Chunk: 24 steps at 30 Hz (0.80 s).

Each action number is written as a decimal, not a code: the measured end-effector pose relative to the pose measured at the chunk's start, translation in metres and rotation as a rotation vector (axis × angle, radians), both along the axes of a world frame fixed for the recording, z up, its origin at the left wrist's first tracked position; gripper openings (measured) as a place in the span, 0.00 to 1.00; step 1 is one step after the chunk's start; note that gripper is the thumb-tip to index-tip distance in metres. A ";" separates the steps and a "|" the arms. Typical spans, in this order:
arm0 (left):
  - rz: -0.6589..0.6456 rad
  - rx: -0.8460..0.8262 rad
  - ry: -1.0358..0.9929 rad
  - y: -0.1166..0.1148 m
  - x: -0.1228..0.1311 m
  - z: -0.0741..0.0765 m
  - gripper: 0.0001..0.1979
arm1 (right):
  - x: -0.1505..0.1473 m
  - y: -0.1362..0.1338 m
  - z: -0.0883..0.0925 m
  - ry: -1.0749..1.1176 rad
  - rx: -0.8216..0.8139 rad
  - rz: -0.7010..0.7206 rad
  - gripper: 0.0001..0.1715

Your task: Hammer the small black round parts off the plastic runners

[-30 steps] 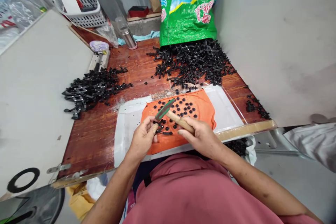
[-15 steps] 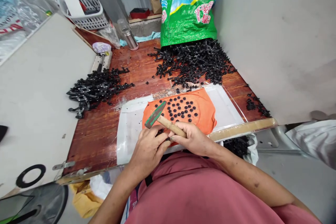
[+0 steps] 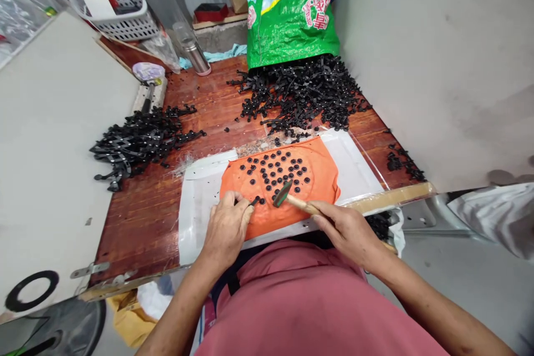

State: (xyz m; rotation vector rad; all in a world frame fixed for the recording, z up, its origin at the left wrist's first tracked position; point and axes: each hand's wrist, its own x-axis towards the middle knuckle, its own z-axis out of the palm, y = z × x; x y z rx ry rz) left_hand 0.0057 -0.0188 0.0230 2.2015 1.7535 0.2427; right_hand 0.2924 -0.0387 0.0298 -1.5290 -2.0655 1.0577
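Note:
My right hand [image 3: 344,228] is closed round the wooden handle of a hammer [image 3: 301,203]. The hammer's dark, green-edged head is over the lower part of an orange cloth [image 3: 267,219]. My left hand [image 3: 227,225] pinches a small black plastic piece [image 3: 253,201] at the cloth's left side, its tip pointing toward the hammer head. Several round black studs [image 3: 279,166] sit scattered on the cloth, above both hands. Beneath the cloth lies a white sheet [image 3: 194,194].
Black plastic parts spill from a green bag [image 3: 292,39] at the back in a large pile [image 3: 308,94]. Another pile [image 3: 142,139] lies at the left. A steel flask [image 3: 196,57] and white basket [image 3: 125,25] stand behind. Pale panels [image 3: 438,67] border the wooden table [image 3: 137,217].
My hands have moved apart. The right hand has drawn the hammer to the right and turned its head down near the cloth. The black piece now shows in my left fingers.

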 end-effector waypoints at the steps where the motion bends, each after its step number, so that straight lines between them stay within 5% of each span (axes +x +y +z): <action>1: -0.004 -0.009 0.011 0.000 0.001 0.000 0.17 | 0.002 -0.004 -0.001 -0.039 -0.007 0.014 0.20; 13: -0.038 -0.032 0.150 -0.001 0.006 -0.005 0.17 | 0.001 -0.009 -0.002 -0.083 0.006 0.095 0.24; 24: -0.045 -0.069 -0.019 0.001 -0.002 -0.006 0.19 | -0.001 -0.007 -0.009 -0.193 0.092 0.092 0.21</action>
